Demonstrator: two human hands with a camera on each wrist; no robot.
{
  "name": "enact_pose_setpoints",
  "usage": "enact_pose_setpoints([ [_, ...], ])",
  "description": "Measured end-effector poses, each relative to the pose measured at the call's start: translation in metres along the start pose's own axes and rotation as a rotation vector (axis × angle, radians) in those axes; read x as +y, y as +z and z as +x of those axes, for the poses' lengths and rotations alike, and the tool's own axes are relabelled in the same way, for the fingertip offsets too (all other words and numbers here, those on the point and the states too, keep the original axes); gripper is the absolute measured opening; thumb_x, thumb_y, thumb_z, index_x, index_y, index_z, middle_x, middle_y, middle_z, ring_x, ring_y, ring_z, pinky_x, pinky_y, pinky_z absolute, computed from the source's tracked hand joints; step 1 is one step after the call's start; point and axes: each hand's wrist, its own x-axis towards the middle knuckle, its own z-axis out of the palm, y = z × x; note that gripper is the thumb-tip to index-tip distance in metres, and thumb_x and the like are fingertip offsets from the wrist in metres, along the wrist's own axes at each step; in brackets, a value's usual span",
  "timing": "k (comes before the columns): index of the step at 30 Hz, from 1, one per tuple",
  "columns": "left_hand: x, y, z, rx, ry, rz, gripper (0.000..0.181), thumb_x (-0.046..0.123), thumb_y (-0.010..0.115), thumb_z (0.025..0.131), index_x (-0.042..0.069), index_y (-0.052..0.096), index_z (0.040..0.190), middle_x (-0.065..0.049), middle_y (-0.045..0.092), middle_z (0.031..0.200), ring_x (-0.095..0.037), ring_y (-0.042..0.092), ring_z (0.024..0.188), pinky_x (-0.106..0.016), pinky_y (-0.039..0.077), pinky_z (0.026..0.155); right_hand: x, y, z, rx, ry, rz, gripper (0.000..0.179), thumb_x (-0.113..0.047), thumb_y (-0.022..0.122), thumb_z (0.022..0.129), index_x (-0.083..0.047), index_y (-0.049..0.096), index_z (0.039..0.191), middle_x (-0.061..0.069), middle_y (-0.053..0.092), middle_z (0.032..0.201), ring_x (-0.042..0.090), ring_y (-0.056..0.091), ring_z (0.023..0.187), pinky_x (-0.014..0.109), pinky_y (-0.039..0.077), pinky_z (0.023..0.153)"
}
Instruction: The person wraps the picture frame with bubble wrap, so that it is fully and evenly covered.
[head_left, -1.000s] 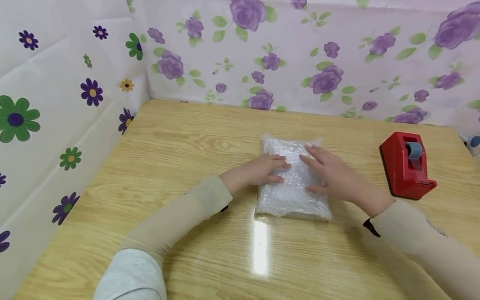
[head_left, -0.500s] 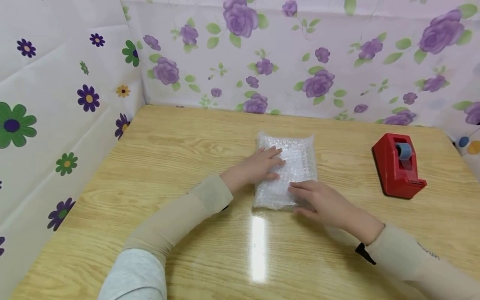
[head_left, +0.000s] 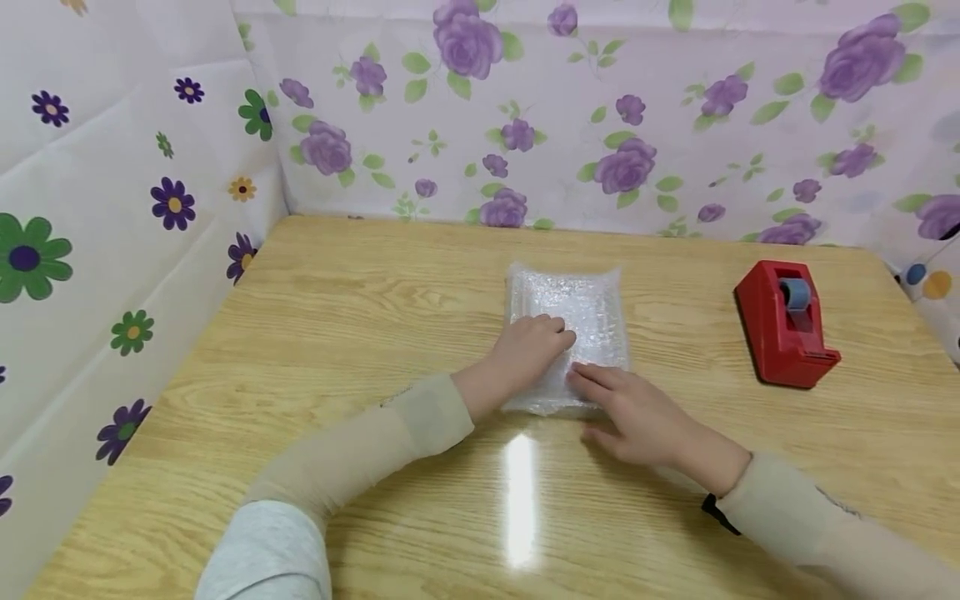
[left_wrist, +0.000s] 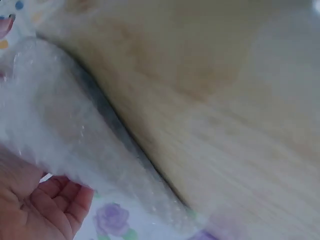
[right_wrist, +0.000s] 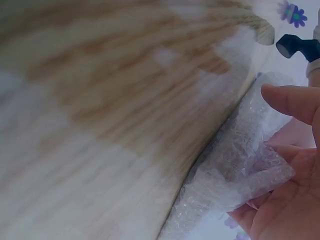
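A flat bubble-wrapped package (head_left: 592, 304) lies on the wooden table, its clear wrap shiny and crinkled. Over its left and middle part, my left hand (head_left: 528, 350) has its fingers bent in and grips the bubble wrap; the thumb is hidden. In the left wrist view, the curled left fingers (left_wrist: 65, 200) show beside the wrap. At the near right corner, my right hand (head_left: 637, 417) rests its fairly straight fingers on the package, with the thumb off its near edge. In the right wrist view, a loose flap of bubble wrap (right_wrist: 270, 175) lies against the right hand's fingers.
A red tape dispenser (head_left: 783, 325) with a roll of tape (head_left: 795, 294) stands to the right of the package. Flower-patterned sheets (head_left: 397, 108) border the wooden table (head_left: 360, 300) at the back and left.
My right hand has come down from the package's right side to its near right corner. My left hand's fingers, spread before, are now curled, and that hand sits slightly nearer me.
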Motion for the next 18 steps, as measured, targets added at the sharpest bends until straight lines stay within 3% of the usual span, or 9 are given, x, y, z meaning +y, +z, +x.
enact_pose_setpoints([
  [5,0.012,-0.001,-0.01,-0.045,-0.032,0.039,0.021,0.007,0.058,0.09,0.014,0.065,0.11,0.001,0.068,0.096,-0.014,0.063,0.081,-0.025,0.055,0.068,-0.002,0.003,-0.001,0.038,-0.013,-0.027,0.063,-0.019,0.077,0.075,0.005,0.054,0.129,0.027,0.052,0.125,0.04,0.053,0.113,0.051,0.048,0.094],
  [8,0.017,-0.003,-0.017,-0.077,-0.036,0.039,0.019,0.015,0.053,0.095,0.015,0.061,0.113,0.001,0.068,0.095,-0.014,0.064,0.08,-0.024,0.055,0.066,-0.003,0.004,-0.002,0.082,-0.014,-0.095,0.062,-0.02,0.079,0.072,0.001,0.058,0.126,0.025,0.052,0.114,0.036,0.052,0.103,0.046,0.049,0.086],
  [12,0.018,-0.006,-0.026,-0.17,-0.033,0.001,0.029,0.028,0.04,0.102,0.015,0.053,0.124,-0.002,0.063,0.119,-0.017,0.062,0.105,-0.029,0.052,0.09,-0.005,0.002,-0.004,0.104,-0.007,-0.169,0.065,-0.025,0.081,0.069,-0.002,0.059,0.127,0.021,0.054,0.11,0.033,0.052,0.099,0.045,0.048,0.082],
  [15,0.017,-0.008,-0.033,-0.265,-0.034,-0.046,0.044,0.033,0.03,0.104,0.013,0.042,0.141,-0.008,0.045,0.145,-0.022,0.044,0.132,-0.035,0.034,0.113,-0.006,0.0,-0.005,0.069,0.004,-0.178,0.068,-0.027,0.08,0.07,-0.004,0.057,0.13,0.019,0.055,0.113,0.032,0.052,0.102,0.046,0.049,0.084],
  [18,0.015,-0.009,-0.038,-0.321,-0.046,-0.094,0.052,0.038,0.025,0.104,0.012,0.029,0.149,-0.009,0.029,0.154,-0.023,0.028,0.142,-0.038,0.02,0.119,-0.007,-0.003,-0.006,0.026,0.014,-0.163,0.07,-0.027,0.079,0.071,-0.003,0.054,0.133,0.019,0.055,0.116,0.031,0.052,0.105,0.047,0.049,0.087],
])
